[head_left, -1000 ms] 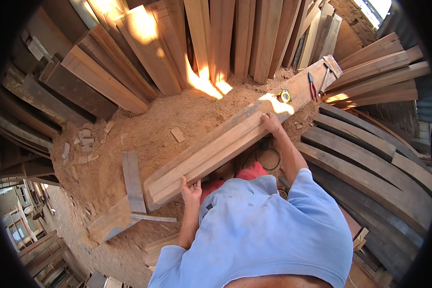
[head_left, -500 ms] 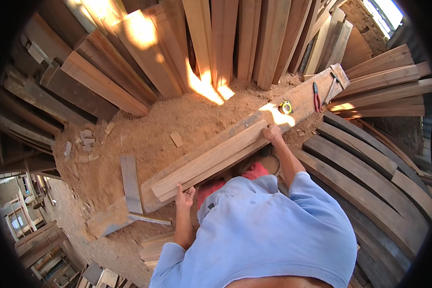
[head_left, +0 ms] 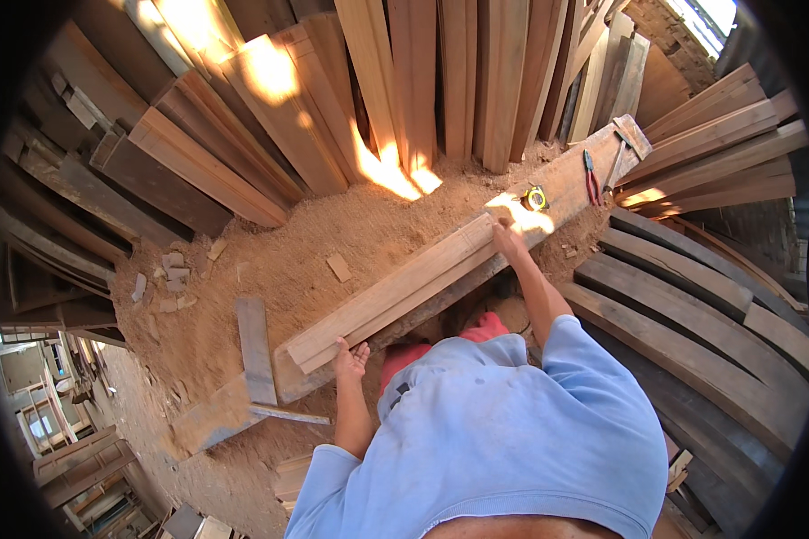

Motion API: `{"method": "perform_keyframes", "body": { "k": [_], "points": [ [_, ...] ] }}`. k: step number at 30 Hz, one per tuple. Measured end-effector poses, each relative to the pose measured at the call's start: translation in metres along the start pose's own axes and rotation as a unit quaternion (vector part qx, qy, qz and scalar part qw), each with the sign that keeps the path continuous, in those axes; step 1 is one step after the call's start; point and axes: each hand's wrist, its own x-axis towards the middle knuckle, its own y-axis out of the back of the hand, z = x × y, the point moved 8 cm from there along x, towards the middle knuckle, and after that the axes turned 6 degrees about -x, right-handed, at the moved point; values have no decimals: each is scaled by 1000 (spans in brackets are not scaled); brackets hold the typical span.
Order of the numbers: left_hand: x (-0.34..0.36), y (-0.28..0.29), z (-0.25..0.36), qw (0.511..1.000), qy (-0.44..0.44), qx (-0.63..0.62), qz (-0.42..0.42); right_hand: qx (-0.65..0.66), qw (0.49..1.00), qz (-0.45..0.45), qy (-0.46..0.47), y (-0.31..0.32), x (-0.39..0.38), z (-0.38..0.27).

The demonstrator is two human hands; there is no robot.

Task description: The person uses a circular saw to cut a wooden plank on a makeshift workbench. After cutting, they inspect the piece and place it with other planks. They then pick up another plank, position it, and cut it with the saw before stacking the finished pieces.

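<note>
Going by the head view, the only one here: compare now with a second ago and find the long pale timber (head_left: 394, 289) shifted across the desk (head_left: 564, 175), away from the lap and toward the sawdust (head_left: 382, 232). Lying slantwise now along the desk's middle stretch, with more of the desk's grey near edge bared beside it. Stepped lengthwise; impossible to tell whether made of one piece or two laid together.

At the right end, seemingly clamped by the right grip (head_left: 508, 241), with fingers bent over the corner; unable to see how much wraps beneath. At the left end, met from the near side by the left grip (head_left: 351, 359): palm turned up, fingers spread and apart, thumb seemingly touching the lower edge.

Judged from that: borne mostly by the desk rather than by the left grip, and steered chiefly from the right end. Apparently being placed or turned rather than cut or marked, holding no tool in either grip.

See the yellow tape measure (head_left: 534, 198) and the red-handled pliers (head_left: 592, 182) unmoved on the desk beyond the right grip. Note also, past the timber's left end, the grey board (head_left: 257, 350) lying across the desk, likewise undisturbed.
</note>
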Motion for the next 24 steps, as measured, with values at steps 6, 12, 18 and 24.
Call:
{"method": "perform_keyframes", "body": {
  "k": [6, 12, 18, 24],
  "points": [
    [-5, -1, 4, 998, 9, -20, -57, -127, 987, 89, -45, 12, -93, 50],
    [-42, 17, 32, 970, 12, -179, -166, -299, 895, -327, -52, -83, -182, 242],
    [-68, 178, 150, 947, -288, -145, 3, -331, 847, -414, 29, -154, -212, 206],
    [-62, 321, 157, 910, -287, 76, 291, 231, 882, -381, -152, -181, -268, 38]
  ]
}}
